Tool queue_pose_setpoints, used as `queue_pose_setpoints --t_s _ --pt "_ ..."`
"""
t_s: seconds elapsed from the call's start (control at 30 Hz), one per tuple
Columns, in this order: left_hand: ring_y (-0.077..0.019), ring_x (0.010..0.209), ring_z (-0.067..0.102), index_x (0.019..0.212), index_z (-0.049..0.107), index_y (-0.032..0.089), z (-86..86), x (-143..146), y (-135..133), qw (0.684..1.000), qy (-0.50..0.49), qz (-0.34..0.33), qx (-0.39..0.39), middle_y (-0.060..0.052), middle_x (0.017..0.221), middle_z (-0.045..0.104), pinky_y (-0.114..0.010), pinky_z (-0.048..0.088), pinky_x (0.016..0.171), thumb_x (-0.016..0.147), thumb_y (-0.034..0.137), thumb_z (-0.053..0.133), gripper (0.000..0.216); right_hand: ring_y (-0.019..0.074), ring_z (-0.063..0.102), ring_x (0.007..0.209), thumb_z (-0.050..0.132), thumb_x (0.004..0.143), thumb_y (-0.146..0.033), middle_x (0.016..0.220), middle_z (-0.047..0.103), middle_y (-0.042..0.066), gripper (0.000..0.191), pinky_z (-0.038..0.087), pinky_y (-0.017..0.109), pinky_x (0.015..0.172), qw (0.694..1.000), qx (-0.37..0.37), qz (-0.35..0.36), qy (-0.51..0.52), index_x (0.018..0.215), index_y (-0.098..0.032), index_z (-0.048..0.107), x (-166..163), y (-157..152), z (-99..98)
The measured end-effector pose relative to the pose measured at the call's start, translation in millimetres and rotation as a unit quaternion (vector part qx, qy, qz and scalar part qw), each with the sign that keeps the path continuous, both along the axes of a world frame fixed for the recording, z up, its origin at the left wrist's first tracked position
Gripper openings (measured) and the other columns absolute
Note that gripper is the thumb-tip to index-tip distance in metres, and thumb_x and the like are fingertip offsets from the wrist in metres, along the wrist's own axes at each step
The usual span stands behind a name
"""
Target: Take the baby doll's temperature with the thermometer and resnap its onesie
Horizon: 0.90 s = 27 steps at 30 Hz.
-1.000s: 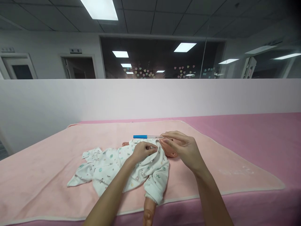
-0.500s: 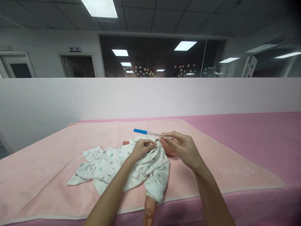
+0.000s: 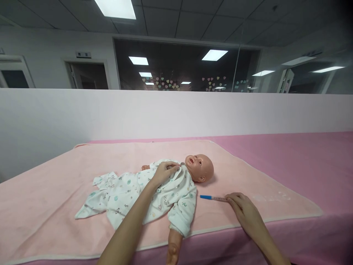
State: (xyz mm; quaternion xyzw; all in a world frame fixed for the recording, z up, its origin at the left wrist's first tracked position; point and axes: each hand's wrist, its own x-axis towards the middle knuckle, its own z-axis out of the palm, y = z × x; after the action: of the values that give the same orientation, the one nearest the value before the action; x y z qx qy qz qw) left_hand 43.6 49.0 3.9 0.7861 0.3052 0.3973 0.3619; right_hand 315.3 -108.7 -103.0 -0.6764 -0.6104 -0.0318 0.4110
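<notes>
A baby doll point(image 3: 202, 167) lies on its back, head toward the right, dressed in a white patterned outfit point(image 3: 124, 187). My left hand point(image 3: 164, 172) rests on its chest, with fingers closed on the outfit's collar; the fingertips are partly hidden by the cloth. To the right of the doll, low over the blanket, my right hand point(image 3: 244, 209) pinches a thermometer point(image 3: 211, 197) by its clear end. The blue end of the thermometer points left, toward the doll's shoulder. Whether the thermometer touches the blanket, I cannot tell.
Under the doll spreads a peach blanket point(image 3: 49, 206) with a pale edge, on a pink cover point(image 3: 309, 162). The doll's bare arm point(image 3: 174, 244) hangs over the near edge. A white partition point(image 3: 176, 114) stands behind; beyond it are a window and doors.
My right hand has moved from in front of the doll's face down and to the right, carrying the thermometer. The doll's head is now uncovered. My left hand stays at the collar.
</notes>
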Motion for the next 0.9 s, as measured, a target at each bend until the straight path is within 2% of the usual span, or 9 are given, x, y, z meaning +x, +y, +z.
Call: queue_pose_setpoints --t_s 0.1,0.17,0.2,0.27,0.33,0.43,0.57,0.77,0.9 --pt "-0.0068 0.046 0.035 0.092 0.068 0.013 -1.8 -1 2 0.999 -0.022 -0.015 -0.021 0.001 0.055 0.055 -0.02 0.026 0.046 0.073 0.04 0.058 0.035 0.0306 0.055 0.1 0.038 0.082 -0.026 0.104 0.061 0.015 0.032 0.044 0.048 0.083 0.989 0.023 -0.078 -0.123 0.085 -0.017 0.069 -10 7 -1.4" --pt "-0.0057 0.044 0.031 0.095 0.067 0.012 -2.9 -1 2 0.998 -0.035 -0.023 -0.043 0.003 0.052 0.05 -0.02 0.023 0.043 0.072 0.04 0.059 0.036 0.0304 0.053 0.103 0.037 0.081 -0.019 0.11 0.058 0.016 0.032 0.044 0.047 0.083 0.981 0.056 -0.097 -0.156 0.096 -0.016 0.066 -28 17 10.9" --pt "-0.0054 0.043 0.03 0.095 0.067 0.012 -3.2 -1 2 0.997 -0.041 -0.025 -0.054 0.004 0.05 0.048 -0.02 0.021 0.043 0.072 0.039 0.059 0.036 0.0285 0.054 0.103 0.036 0.081 -0.016 0.111 0.058 0.016 0.034 0.045 0.044 0.083 0.981 0.076 -0.082 -0.157 0.102 -0.015 0.063 -41 24 20.6" --pt "-0.0051 0.042 0.029 0.093 0.067 0.012 -3.2 -1 2 0.996 -0.054 -0.026 -0.07 0.003 0.05 0.049 -0.02 0.021 0.042 0.071 0.038 0.06 0.035 0.0217 0.057 0.099 0.035 0.081 -0.013 0.112 0.059 0.011 0.038 0.048 0.034 0.08 0.984 0.104 0.014 -0.146 0.112 -0.017 0.057 -71 42 44.6" --pt "-0.0051 0.043 0.032 0.092 0.067 0.012 -2.3 -1 2 0.994 -0.063 -0.025 -0.08 0.002 0.055 0.053 -0.02 0.023 0.043 0.07 0.036 0.062 0.034 0.0176 0.058 0.097 0.036 0.081 -0.012 0.114 0.059 0.007 0.042 0.048 0.027 0.077 0.984 0.114 0.075 -0.114 0.12 -0.022 0.05 -103 64 68.1" --pt "-0.0055 0.045 0.034 0.095 0.066 0.011 0.0 -1 1 0.993 -0.075 -0.018 -0.091 0.002 0.055 0.053 -0.02 0.026 0.044 0.069 0.034 0.062 0.035 0.0172 0.062 0.081 0.038 0.079 -0.009 0.095 0.066 0.006 0.037 0.047 0.024 0.066 0.987 0.108 0.087 -0.081 0.107 -0.022 0.057 -139 94 86.4" --pt "-0.005 0.045 0.034 0.098 0.065 0.011 3.6 -2 -1 0.994 -0.067 -0.015 -0.091 0.003 0.055 0.051 -0.019 0.027 0.045 0.07 0.034 0.061 0.036 0.0175 0.062 0.078 0.04 0.078 -0.011 0.085 0.066 0.006 0.028 0.047 0.026 0.068 0.982 0.181 0.061 0.002 0.096 -0.018 0.06 -151 113 74.8" --pt "-0.0048 0.047 0.037 0.096 0.064 0.01 7.1 0 -6 0.994 -0.059 -0.005 -0.088 0.001 0.061 0.055 -0.018 0.028 0.045 0.067 0.032 0.063 0.036 0.0152 0.061 0.084 0.038 0.084 -0.014 0.086 0.065 0.006 0.024 0.049 0.027 0.074 0.927 0.351 0.092 0.089 0.092 -0.018 0.06 -148 110 58.5" --pt "-0.0054 0.048 0.038 0.1 0.062 0.01 7.5 -1 -6 0.996 -0.033 -0.019 -0.077 0.0 0.062 0.059 -0.018 0.029 0.047 0.066 0.033 0.064 0.041 0.0149 0.061 0.084 0.036 0.084 -0.011 0.086 0.065 0.004 0.027 0.048 0.028 0.076 0.936 0.313 0.144 0.071 0.089 -0.02 0.06 -151 108 61.6"
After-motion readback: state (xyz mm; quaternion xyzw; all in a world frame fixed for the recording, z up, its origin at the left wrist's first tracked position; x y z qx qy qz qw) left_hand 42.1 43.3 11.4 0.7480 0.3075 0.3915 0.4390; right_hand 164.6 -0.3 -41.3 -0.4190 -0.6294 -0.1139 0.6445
